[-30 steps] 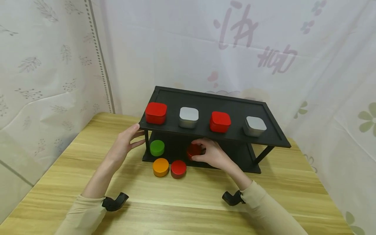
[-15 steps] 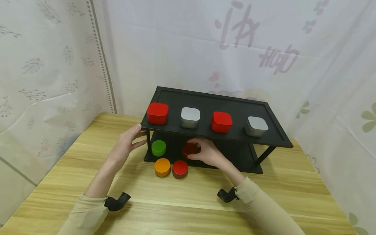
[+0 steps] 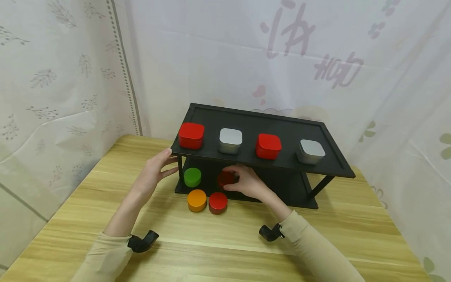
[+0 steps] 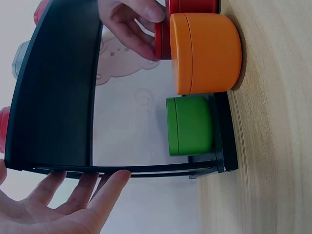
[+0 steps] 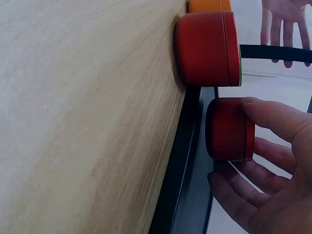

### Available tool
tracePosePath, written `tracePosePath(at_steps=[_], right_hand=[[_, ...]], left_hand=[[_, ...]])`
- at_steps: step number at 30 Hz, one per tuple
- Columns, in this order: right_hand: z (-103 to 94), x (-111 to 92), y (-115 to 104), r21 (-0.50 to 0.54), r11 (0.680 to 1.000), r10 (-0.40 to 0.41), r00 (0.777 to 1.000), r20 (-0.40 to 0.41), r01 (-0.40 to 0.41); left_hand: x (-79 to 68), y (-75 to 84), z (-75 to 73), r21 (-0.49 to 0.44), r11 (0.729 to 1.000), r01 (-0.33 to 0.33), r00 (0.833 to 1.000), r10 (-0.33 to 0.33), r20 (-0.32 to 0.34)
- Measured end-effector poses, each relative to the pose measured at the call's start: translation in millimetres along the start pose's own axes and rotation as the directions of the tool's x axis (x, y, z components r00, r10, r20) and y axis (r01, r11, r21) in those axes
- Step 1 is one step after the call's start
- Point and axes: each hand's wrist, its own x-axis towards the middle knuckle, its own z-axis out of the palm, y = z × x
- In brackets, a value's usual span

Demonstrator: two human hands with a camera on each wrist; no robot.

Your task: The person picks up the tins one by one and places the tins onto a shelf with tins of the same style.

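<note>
My right hand (image 3: 246,182) pinches a round red tin (image 5: 228,129) between thumb and fingers, on the lower tier of a black two-tier shelf (image 3: 257,119). To its left on that tier sits a round green tin (image 3: 192,178). An orange tin (image 3: 197,200) and a second red tin (image 3: 218,203) stand on the table, just before the shelf's front edge. My left hand (image 3: 153,172) rests at the shelf's left front corner, its thumb by the top board. In the left wrist view its fingers (image 4: 109,192) lie extended against the side post.
Along the upper tier stand two squarish red tins (image 3: 191,136) (image 3: 268,146) and two silver tins (image 3: 230,141) (image 3: 310,152). The upper board overhangs the lower tier around my right hand. A patterned cloth (image 3: 225,51) hangs behind the wooden table (image 3: 211,250).
My right hand has slid the red tin a little to the left along the lower tier, nearer the green tin. My left hand stays at the shelf corner. The head view has shifted slightly.
</note>
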Motion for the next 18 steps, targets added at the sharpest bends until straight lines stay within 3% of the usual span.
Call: tracePosePath(at_steps=[18], right_hand=[[7.6,5.7,0.1,-0.042,0.999,0.012,1.000,0.022,-0.011]], left_hand=[[-1.2,1.4,-0.4,-0.003,1.000,0.010,1.000,-0.010,-0.010]])
